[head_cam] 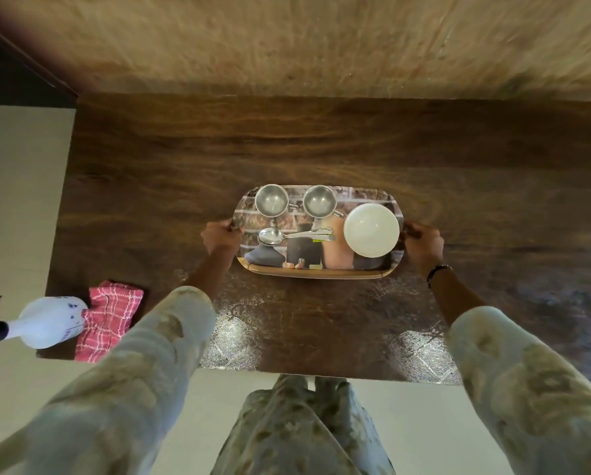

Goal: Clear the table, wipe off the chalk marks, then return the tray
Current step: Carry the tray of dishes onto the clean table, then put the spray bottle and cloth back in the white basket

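Tray: the tray (pixel 316 269) sits mid-tabletop (pixel 321 138), loaded with two steel cups, spoons and a white bowl (pixel 371 230).
Hands: left hand (pixel 220 235) and right hand (pixel 422 242) have fingers wrapped round its short ends.
Progress: no chalk visible, so wiping looks done; cloth (pixel 110 317) and spray bottle (pixel 49 322) remain at the left corner.
Room: bare wood all round, wall behind.
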`<state>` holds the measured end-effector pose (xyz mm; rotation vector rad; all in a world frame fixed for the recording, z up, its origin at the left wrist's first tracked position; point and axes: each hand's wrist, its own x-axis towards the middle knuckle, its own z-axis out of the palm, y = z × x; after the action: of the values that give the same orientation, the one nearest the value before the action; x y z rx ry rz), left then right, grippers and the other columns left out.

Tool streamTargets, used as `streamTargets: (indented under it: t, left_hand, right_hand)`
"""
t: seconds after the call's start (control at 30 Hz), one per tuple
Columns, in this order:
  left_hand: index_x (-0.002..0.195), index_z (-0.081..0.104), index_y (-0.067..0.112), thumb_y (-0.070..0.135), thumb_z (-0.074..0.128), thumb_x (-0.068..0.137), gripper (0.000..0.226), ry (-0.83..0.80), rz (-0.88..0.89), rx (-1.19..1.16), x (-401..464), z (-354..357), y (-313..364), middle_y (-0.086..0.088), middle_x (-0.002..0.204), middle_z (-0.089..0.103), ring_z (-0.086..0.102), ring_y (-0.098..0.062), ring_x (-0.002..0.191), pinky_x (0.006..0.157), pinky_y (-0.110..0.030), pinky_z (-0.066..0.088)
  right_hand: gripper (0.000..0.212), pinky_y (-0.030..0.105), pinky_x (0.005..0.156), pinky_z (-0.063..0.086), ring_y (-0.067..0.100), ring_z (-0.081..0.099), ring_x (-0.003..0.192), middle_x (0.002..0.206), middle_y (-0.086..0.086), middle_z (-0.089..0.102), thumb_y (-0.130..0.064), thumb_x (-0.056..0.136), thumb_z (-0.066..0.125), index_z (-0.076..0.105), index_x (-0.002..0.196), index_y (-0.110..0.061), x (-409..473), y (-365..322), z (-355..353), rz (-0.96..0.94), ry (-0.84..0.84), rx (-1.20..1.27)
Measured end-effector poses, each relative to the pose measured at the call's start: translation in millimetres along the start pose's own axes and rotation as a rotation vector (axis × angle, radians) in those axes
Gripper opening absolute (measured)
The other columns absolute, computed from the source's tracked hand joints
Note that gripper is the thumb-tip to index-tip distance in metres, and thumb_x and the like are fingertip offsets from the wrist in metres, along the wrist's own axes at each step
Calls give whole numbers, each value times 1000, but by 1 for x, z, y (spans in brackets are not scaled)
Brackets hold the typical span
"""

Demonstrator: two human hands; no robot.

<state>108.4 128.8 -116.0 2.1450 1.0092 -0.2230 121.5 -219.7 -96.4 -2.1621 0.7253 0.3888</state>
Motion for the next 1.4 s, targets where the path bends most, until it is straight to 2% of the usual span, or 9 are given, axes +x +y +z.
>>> streamTargets:
  t: [0.33,0.43,0.53,0.7,0.87,0.97,1.2,1.3,1.4]
  left_hand:
    - [111,68,2,6,69,80,31,-1,12,2,1,3,-3,-22,105,70,66,-30,101,85,-39,54]
    - [115,66,4,11,65,84,31,-40,45,33,-2,0,-2,-20,107,70,65,-30,103,87,-38,52]
    - [122,61,5,17,63,87,37,-49,62,32,-9,-11,-1,-15,117,67,62,-28,110,95,-37,48]
    - [121,59,5,24,54,91,36,-31,91,-3,-41,-38,8,-19,119,64,59,-34,111,94,-37,45]
    - [118,60,1,26,51,93,36,-9,224,-1,-81,-70,11,-25,108,67,63,-37,103,87,-39,47]
    - [121,59,1,19,54,94,33,13,267,-8,-99,-90,6,-21,113,67,63,-33,107,90,-36,46]
    - [115,60,2,13,60,90,27,40,238,-223,-124,-138,-27,-14,111,67,64,-27,100,88,-35,49]
    - [115,59,3,13,60,90,26,24,243,-274,-126,-160,-53,-14,111,65,64,-28,99,86,-38,51]
    - [117,59,3,13,59,91,28,11,223,-285,-131,-182,-88,-10,112,64,62,-20,98,84,-29,49]
  right_hand:
    - [34,22,87,42,26,61,110,117,16,66,4,90,50,63,120,-5,1,1,3,-20,-6,-18]
    - [32,31,89,48,30,63,105,110,15,68,1,92,45,65,116,-5,1,2,3,-81,-32,-61]
    - [27,30,77,43,32,60,104,110,15,66,-5,95,41,61,114,-6,-4,1,0,-134,37,-91]
    - [23,38,84,41,37,52,111,118,21,58,-8,98,40,57,109,4,-38,-21,-9,-222,126,-18]
    - [38,43,97,44,31,47,125,137,15,50,-20,98,45,50,133,-8,-88,-57,-2,-346,79,86]
    - [37,33,102,36,26,42,130,135,9,52,-11,97,45,50,134,-8,-119,-83,8,-386,-2,107]
    - [37,27,102,33,24,48,126,137,8,53,-16,99,45,48,135,-10,-188,-123,51,-549,-172,33]
    - [38,31,105,34,25,47,127,138,10,51,-15,98,45,47,136,-8,-217,-138,78,-624,-222,12]
    - [39,32,101,38,25,53,119,131,10,57,-11,96,48,49,134,-7,-244,-149,111,-650,-245,-6]
